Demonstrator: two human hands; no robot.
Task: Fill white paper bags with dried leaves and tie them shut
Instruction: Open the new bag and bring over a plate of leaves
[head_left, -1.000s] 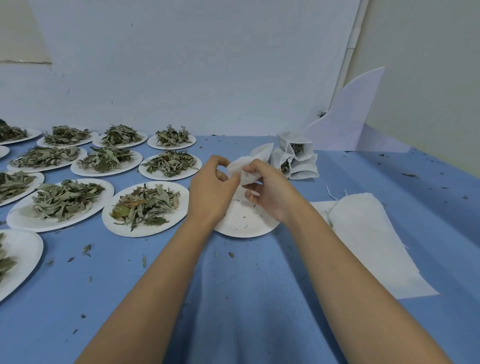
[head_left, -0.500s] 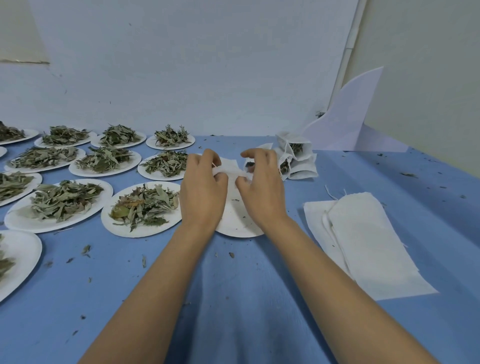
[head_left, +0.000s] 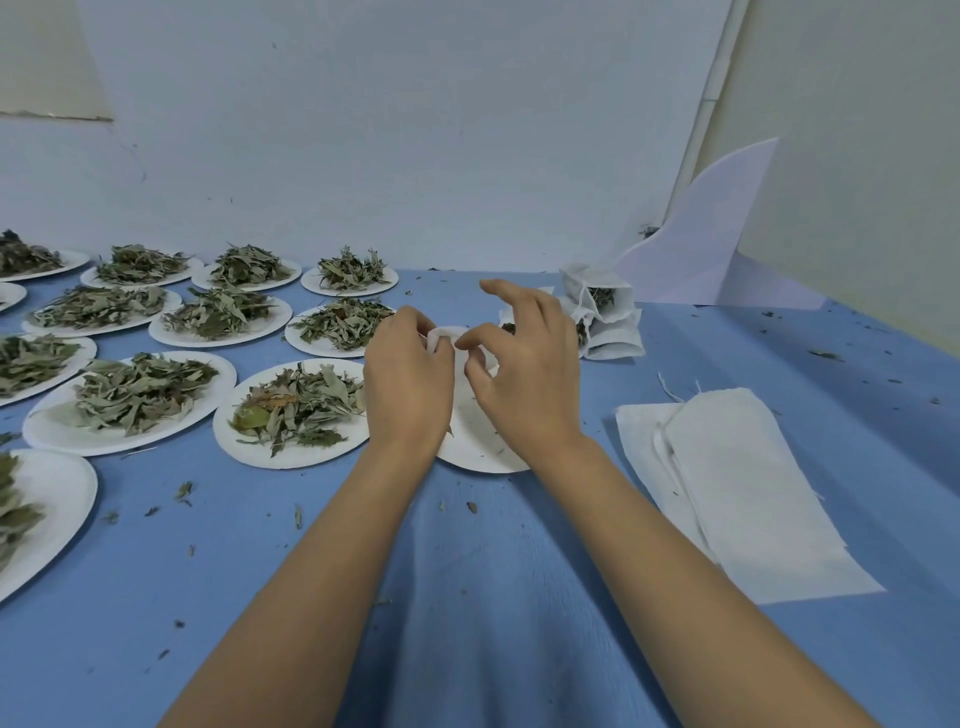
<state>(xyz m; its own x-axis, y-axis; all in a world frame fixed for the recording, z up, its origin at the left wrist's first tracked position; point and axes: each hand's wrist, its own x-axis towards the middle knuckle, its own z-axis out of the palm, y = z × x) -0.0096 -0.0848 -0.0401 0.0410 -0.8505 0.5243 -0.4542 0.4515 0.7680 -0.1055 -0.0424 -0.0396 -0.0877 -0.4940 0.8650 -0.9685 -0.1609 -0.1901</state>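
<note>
Two-handed now: gripping white paper bag (head_left: 440, 336) with left hand (head_left: 410, 384), pinching its mouth with right hand (head_left: 524, 379); no longer pressing flat, probably starting to tie.

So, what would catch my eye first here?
Probably the two hands at the centre: the left hand grips a small white bag over a nearly bare plate, with the right hand at its edge. To the left spread many plates of dried leaves; at right lies a stack of flat empty bags, and filled bags sit at the back.
</note>
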